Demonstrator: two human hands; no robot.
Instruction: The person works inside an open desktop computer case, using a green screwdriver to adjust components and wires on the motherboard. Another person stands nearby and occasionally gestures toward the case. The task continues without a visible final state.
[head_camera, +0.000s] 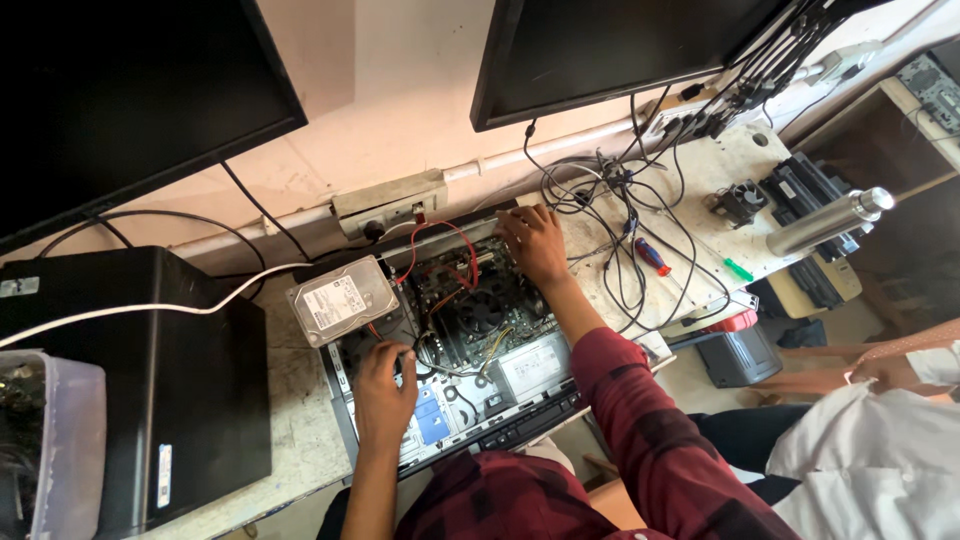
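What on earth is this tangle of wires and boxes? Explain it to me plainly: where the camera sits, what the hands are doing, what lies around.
The one picture comes from a camera worn on the person's head, looking down at their own arms in a red checked shirt. No robot is involved, only two bare hands.

On the worktable lies an opened desktop computer with its cover off, so the circuit board and round cooling fan show. The left hand rests on the near edge inside the case; whether its fingers pinch anything is hidden. The right hand presses at the far edge, near red wires.

A silver hard drive lies tilted on the case's left corner. A black computer tower stands to the left, two dark monitors hang above, and a red-handled screwdriver lies among black cables on the right.
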